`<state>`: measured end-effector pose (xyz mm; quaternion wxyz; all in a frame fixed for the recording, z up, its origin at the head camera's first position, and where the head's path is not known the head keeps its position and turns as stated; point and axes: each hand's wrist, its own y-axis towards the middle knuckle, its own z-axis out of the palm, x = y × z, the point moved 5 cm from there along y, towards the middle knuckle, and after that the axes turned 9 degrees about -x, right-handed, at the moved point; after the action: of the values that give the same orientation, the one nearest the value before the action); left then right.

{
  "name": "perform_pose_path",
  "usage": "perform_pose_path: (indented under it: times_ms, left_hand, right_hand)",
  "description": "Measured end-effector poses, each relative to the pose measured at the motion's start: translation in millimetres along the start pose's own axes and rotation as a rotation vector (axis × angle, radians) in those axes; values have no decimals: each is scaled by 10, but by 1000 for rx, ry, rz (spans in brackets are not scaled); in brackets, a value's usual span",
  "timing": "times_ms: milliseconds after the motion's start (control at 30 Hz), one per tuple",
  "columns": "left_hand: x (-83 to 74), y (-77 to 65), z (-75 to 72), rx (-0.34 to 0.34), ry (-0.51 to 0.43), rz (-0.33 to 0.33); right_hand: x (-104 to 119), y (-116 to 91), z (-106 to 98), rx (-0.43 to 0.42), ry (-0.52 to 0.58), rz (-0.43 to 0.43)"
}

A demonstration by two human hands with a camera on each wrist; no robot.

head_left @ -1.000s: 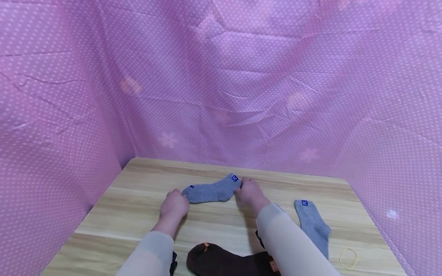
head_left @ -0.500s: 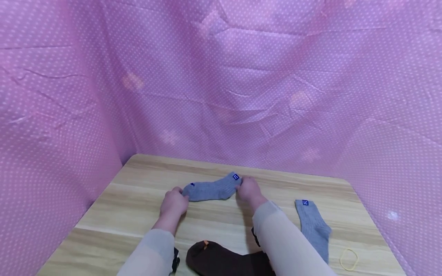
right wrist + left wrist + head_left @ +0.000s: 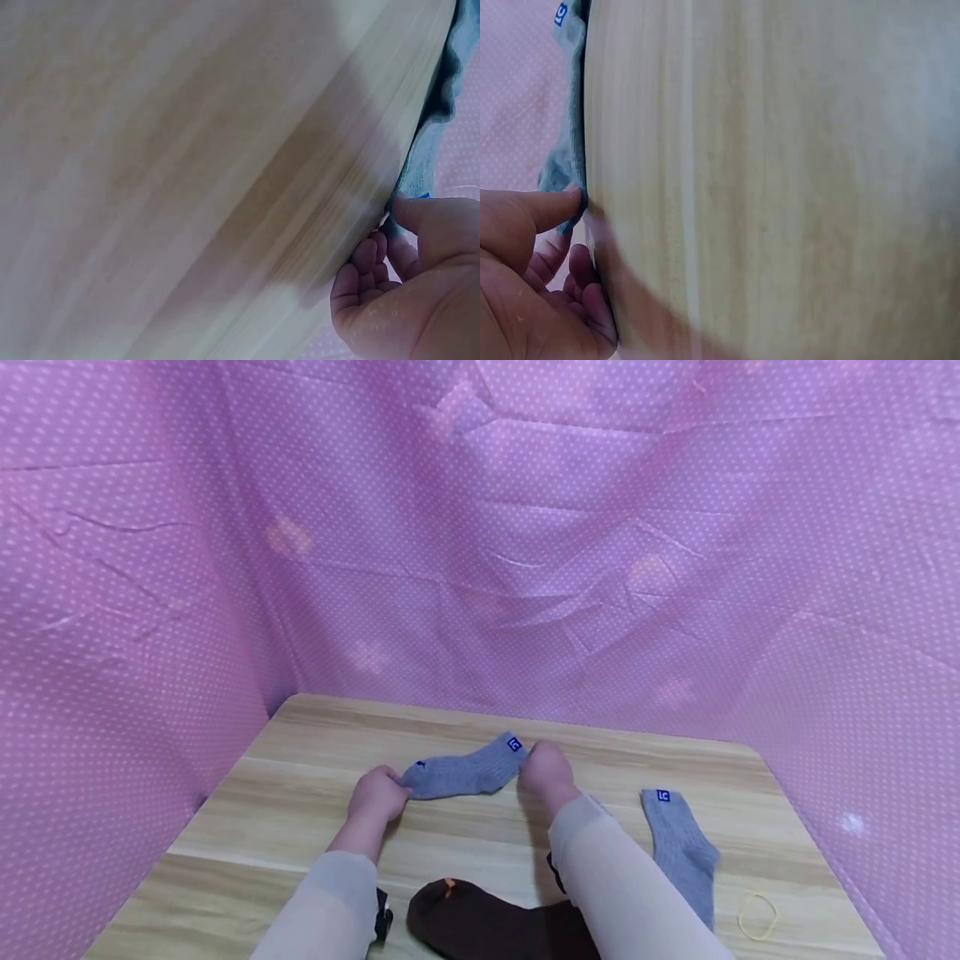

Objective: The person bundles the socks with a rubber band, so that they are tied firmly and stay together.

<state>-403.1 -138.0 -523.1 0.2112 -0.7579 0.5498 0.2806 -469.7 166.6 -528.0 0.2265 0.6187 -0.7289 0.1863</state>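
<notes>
One grip at left: your left hand (image 3: pixel 377 793) pinches, thumb against finger, the toe of a grey-blue knitted ankle sock (image 3: pixel 463 774), which spans between your hands over the far half of the pale wood-grain table (image 3: pixel 300 756). At right, your right hand (image 3: pixel 547 770) pinches its ribbed cuff near the square blue label (image 3: pixel 513 744). Judged light, limp, stretchy, neither slippery nor fragile; toe and cuff edge are sound holds.

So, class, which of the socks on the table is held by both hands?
The far grey sock: the left hand pinches its toe, the right hand its cuff. No hand touches the other grey sock or the dark brown one.
</notes>
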Motion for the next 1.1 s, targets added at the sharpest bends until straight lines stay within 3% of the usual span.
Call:
perform_pose_path:
  times_ms: [200,367,500,800,1100]
  left_hand:
    - [-17,28,40,5,-63,-6]
    - [-5,14,67,31,-143,-48]
    - [-9,16,79,47,-138,-42]
    - [-3,-4,61,41,-164,-19]
    - [-25,-78,13,9,-275,-9]
  right_hand:
    - [-26,-10,-45,-4,103,30]
    - [-71,-27,-77,-75,161,-3]
    - [-142,-39,-108,-124,219,-42]
    - [-252,-128,-149,-82,367,-21]
    - [-321,-214,-347,-133,345,-59]
